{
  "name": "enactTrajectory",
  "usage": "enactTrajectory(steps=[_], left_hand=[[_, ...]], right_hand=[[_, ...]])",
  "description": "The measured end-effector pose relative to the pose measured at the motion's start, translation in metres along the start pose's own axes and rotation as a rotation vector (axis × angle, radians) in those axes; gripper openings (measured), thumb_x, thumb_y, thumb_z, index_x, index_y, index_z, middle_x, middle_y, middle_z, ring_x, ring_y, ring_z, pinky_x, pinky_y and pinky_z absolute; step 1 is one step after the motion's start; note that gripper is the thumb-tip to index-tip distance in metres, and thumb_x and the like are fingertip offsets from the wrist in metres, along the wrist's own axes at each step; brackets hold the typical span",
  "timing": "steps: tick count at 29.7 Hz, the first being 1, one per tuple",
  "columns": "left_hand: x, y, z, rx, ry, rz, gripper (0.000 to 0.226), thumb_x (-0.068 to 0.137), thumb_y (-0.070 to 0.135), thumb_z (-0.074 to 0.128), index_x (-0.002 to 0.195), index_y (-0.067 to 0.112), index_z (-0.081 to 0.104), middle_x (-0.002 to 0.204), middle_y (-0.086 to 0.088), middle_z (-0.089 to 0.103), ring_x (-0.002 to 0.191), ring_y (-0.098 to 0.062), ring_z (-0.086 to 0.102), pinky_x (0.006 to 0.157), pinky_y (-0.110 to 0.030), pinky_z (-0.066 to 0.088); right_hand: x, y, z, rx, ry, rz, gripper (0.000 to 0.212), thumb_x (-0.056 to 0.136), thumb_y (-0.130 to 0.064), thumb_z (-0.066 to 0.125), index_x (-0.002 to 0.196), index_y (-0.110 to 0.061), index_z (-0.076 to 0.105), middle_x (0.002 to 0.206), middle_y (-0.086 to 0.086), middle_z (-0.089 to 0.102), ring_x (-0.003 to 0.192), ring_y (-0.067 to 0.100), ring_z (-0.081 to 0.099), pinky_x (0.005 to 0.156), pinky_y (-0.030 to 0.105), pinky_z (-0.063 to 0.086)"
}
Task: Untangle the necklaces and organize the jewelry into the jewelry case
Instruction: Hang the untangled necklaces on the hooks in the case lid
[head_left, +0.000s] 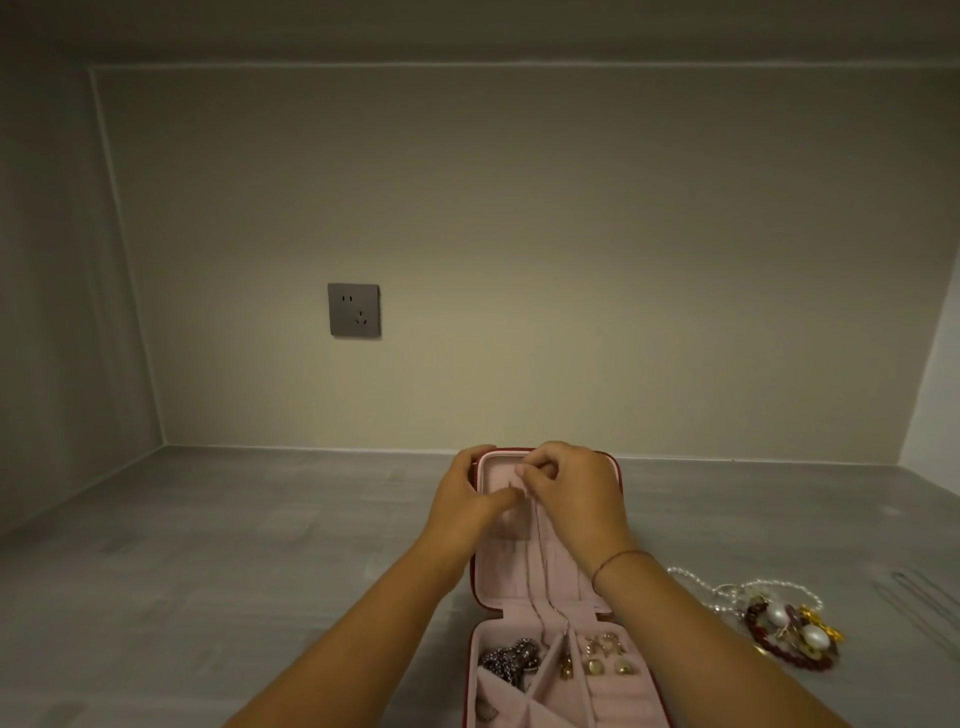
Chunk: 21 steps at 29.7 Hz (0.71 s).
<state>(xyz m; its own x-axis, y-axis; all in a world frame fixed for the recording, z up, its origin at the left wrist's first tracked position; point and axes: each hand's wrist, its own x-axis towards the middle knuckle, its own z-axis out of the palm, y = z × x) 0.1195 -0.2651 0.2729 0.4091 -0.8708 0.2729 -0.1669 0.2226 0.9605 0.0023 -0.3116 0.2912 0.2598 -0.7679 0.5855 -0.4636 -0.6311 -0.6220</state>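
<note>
A red jewelry case (618, 470) with pink lining lies open on the grey table, its lid raised at the far side. My left hand (462, 499) grips the lid's left edge, thumb reaching across the lining. My right hand (571, 493) pinches the top of a thin silver necklace (537, 566) against the upper lid. The chain hangs down the lining into the tray. The tray holds a dark beaded piece (511, 660) and gold earrings (605, 657) in separate compartments.
A tangle of pearl strand, red beads and gold bits (784, 623) lies right of the case. Thin chains (919, 603) lie at the far right edge. A grey wall socket (354, 310) sits on the beige back wall.
</note>
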Motion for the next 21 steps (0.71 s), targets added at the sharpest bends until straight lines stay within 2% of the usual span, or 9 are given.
enactTrajectory(steps=[5, 9, 12, 15, 17, 19, 21], left_hand=[[-0.001, -0.004, 0.005, -0.02, 0.07, 0.098, 0.044, 0.073, 0.009, 0.08, 0.109, 0.02, 0.058, 0.099, 0.007, 0.064, 0.086, -0.005, 0.06, 0.059, -0.008, 0.047], [0.0, -0.006, 0.009, -0.013, 0.08, 0.123, 0.042, 0.072, 0.008, 0.08, 0.107, 0.021, 0.059, 0.101, 0.005, 0.066, 0.09, -0.01, 0.063, 0.067, -0.015, 0.052], [0.0, -0.007, 0.01, -0.01, 0.088, 0.14, 0.039, 0.075, 0.007, 0.077, 0.106, 0.022, 0.059, 0.101, 0.005, 0.065, 0.091, -0.01, 0.063, 0.067, -0.015, 0.052], [-0.002, -0.007, 0.008, -0.02, 0.068, 0.146, 0.036, 0.079, 0.007, 0.074, 0.105, 0.024, 0.057, 0.1, 0.008, 0.063, 0.089, -0.006, 0.061, 0.064, -0.009, 0.049], [-0.002, -0.007, 0.008, -0.044, 0.066, 0.142, 0.034, 0.08, 0.006, 0.073, 0.104, 0.024, 0.057, 0.1, 0.007, 0.063, 0.089, -0.007, 0.061, 0.064, -0.01, 0.049], [-0.002, -0.005, 0.009, -0.069, 0.077, 0.13, 0.033, 0.08, 0.006, 0.073, 0.104, 0.022, 0.058, 0.098, 0.007, 0.063, 0.086, -0.005, 0.061, 0.062, -0.011, 0.049], [-0.002, -0.004, 0.011, -0.085, 0.096, 0.118, 0.03, 0.08, 0.006, 0.073, 0.103, 0.02, 0.059, 0.095, 0.007, 0.063, 0.082, -0.004, 0.06, 0.062, -0.011, 0.05]], right_hand=[[-0.006, -0.002, 0.01, -0.147, 0.117, -0.022, 0.009, 0.084, -0.026, 0.066, 0.083, -0.018, 0.069, 0.077, -0.003, 0.07, 0.072, 0.016, 0.062, 0.063, 0.033, 0.052], [-0.01, 0.0, 0.015, -0.153, 0.233, -0.067, 0.009, 0.083, -0.025, 0.068, 0.078, -0.017, 0.069, 0.077, -0.003, 0.068, 0.069, 0.015, 0.06, 0.057, 0.029, 0.046], [-0.01, 0.003, 0.015, -0.121, 0.215, -0.084, 0.006, 0.082, -0.022, 0.07, 0.079, -0.017, 0.07, 0.079, -0.002, 0.068, 0.07, 0.015, 0.06, 0.059, 0.028, 0.047], [-0.008, 0.007, 0.008, -0.061, 0.139, -0.085, 0.006, 0.082, -0.012, 0.069, 0.087, -0.012, 0.073, 0.085, 0.002, 0.071, 0.076, 0.016, 0.062, 0.068, 0.025, 0.047], [-0.008, 0.009, 0.002, -0.067, 0.137, -0.076, 0.007, 0.082, -0.01, 0.068, 0.087, -0.012, 0.074, 0.083, 0.002, 0.072, 0.076, 0.017, 0.063, 0.069, 0.027, 0.05], [-0.009, 0.009, -0.001, -0.102, 0.174, -0.054, 0.005, 0.082, -0.013, 0.069, 0.083, -0.014, 0.073, 0.079, 0.0, 0.071, 0.071, 0.015, 0.06, 0.063, 0.027, 0.048], [-0.012, 0.007, 0.001, -0.141, 0.227, -0.052, 0.004, 0.082, -0.014, 0.069, 0.079, -0.015, 0.071, 0.075, -0.002, 0.069, 0.066, 0.011, 0.053, 0.054, 0.02, 0.039]])
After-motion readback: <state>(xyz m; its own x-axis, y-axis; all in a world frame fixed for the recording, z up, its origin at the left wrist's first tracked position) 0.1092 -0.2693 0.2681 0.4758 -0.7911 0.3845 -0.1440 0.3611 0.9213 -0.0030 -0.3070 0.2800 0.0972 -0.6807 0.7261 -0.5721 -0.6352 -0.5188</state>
